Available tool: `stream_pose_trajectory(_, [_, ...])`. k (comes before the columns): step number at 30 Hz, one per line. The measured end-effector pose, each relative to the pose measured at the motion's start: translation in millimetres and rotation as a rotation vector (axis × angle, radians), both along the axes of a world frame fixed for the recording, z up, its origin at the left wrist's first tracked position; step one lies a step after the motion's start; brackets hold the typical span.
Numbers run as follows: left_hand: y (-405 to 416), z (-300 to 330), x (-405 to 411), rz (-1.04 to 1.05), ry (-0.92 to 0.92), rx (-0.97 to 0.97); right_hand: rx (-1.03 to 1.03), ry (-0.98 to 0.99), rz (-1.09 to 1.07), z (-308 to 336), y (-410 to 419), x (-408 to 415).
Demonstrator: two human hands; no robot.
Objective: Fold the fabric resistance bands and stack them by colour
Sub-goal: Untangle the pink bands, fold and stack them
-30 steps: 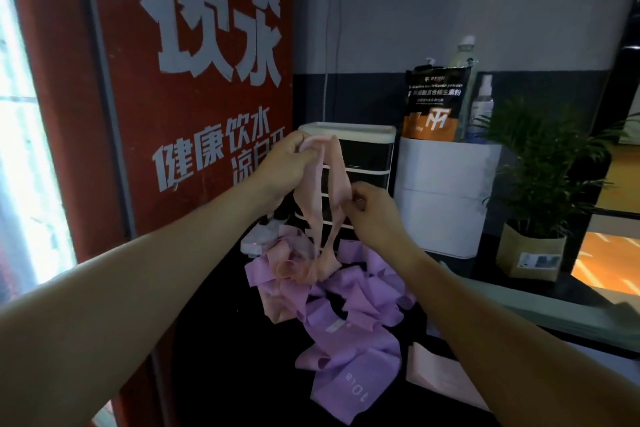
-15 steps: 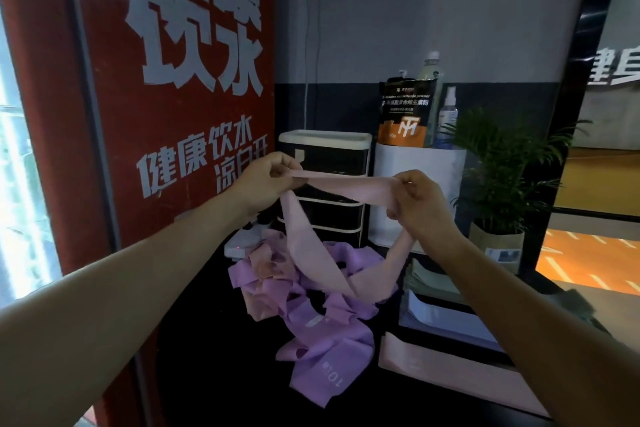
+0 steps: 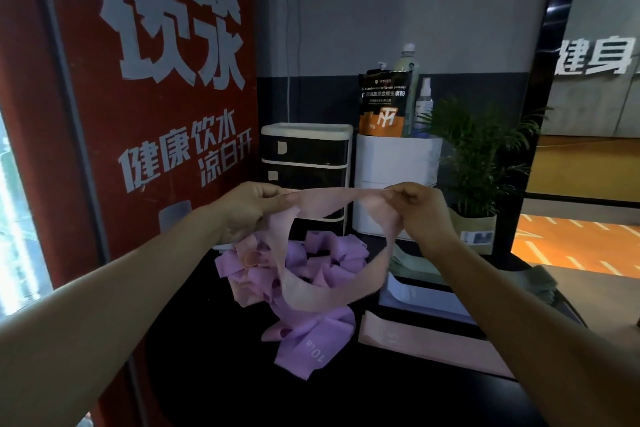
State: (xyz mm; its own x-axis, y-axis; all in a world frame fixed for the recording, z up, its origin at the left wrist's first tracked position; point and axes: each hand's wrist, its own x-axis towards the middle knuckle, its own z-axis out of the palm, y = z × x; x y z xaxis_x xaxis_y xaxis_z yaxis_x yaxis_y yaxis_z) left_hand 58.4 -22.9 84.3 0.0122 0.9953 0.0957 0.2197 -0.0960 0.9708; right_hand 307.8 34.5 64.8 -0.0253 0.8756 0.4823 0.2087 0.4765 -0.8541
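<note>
1. Head view, the only one: a person is standing at a dark counter [image 3: 214,374], and both bare forearms are reaching forward into the frame.
2. The left hand [image 3: 247,210] is pinching one end of a pink band [image 3: 325,295], with fingers curled round the fabric.
3. The right hand [image 3: 417,208] is pinching the other end in the same way.
4. The band's top edge is running nearly level between the two hands, and its lower part is sagging in an open loop just above the pile [image 3: 304,263].
5. What has changed: a second ago the hands were close together and the band was hanging narrow and bunched; the hands have since drawn well apart, and the band is now spreading open.
6. For the task, this suggests the band is being straightened before folding; no fold is showing in it yet.
7. Counting bands: one pink band is in the hands.
8. One flat pink band [image 3: 433,345] is lying on the counter to the right, apparently already folded.
9. The tangled pile is showing several purple strips and at least one pink one; an exact count cannot be made.
10. One purple end [image 3: 313,347] is trailing forward from the pile.
11. Behind the pile are standing one drawer unit [image 3: 306,163], one white box [image 3: 398,184] and one plant [image 3: 481,163].
12. A red sign [image 3: 156,80] is filling the left side.
</note>
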Motion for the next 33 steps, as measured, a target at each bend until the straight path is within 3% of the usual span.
stream_pose_trajectory(11, [-5.2,-6.7,8.0,0.024,0.009,-0.021,-0.002,-0.153,-0.036,-8.7,-0.8,-0.3])
stream_pose_trajectory(16, [-10.4,-5.7,8.7,0.132,0.063,-0.005,-0.028,-0.168,-0.02,-13.3,1.4,3.9])
stream_pose_trajectory(23, [-5.8,-12.3,2.2,0.324,0.14,0.126,-0.012,-0.427,0.102,-21.6,-4.5,5.2])
stream_pose_trajectory(27, [-4.8,-14.6,0.4,0.445,0.099,0.213,-0.068,-0.558,0.205,-29.8,-8.2,6.5])
stream_pose_trajectory(33, [-0.3,-17.6,-12.7,0.599,0.01,0.225,-0.083,-0.729,0.188,-34.3,-9.1,17.3])
